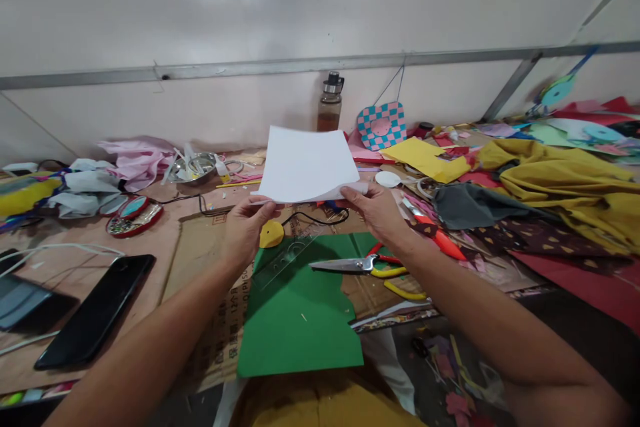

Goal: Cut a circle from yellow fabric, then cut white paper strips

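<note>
A white sheet of paper (309,165) is held up above the table by its near edge. My left hand (249,223) pinches its near left corner, thumb on top. My right hand (373,210) grips the near right corner, where the edge curls up. Below lies a green sheet (300,320) with a ragged right side, on flattened cardboard (200,260). Scissors with red and yellow handles (350,265) rest across the green sheet, blades pointing left. A clear ruler (285,260) and a round yellow piece (271,234) lie at its upper left.
On the left are a black phone (97,313), a red case (135,217) and a metal bowl (197,169). A bottle (329,103) and a checkered bag (383,125) stand behind the sheet. Mustard cloth (545,180) and a yellow sheet (425,159) are on the right.
</note>
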`<state>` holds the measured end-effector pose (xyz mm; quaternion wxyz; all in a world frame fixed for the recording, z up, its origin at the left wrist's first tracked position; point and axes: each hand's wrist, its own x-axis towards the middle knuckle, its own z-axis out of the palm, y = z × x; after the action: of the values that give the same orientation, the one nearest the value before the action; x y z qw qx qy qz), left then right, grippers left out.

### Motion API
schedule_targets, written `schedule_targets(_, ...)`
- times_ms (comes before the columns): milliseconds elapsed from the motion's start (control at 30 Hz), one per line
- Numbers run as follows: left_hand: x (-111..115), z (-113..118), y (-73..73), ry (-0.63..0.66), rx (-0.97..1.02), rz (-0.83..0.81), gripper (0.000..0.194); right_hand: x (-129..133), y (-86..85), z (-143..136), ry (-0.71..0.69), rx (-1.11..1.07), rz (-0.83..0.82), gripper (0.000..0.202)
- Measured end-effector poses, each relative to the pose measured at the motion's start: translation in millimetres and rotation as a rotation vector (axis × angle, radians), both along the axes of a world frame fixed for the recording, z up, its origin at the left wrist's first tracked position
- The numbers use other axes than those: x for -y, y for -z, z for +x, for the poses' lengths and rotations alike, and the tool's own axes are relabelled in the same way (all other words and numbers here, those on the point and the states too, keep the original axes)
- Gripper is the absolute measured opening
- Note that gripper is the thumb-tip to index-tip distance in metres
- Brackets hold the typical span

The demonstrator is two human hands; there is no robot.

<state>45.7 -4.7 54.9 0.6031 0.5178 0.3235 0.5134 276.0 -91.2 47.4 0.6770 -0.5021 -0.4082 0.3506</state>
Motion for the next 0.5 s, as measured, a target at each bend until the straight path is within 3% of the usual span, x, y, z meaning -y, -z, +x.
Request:
schedule_targets(200, -3.8, 0.4, 6.7, -0.023, 0.033, -0.16, 0.053, -6.5, 17.1, 1.4, 0.041, -0.053, -0.089, 0.043)
schedule_targets(500, -7.1, 0.1, 16.0, -0.04, -0.029, -0.184, 0.05, 2.3, 16.6, -1.3, -0.095, -0.17, -0.276, 0.032)
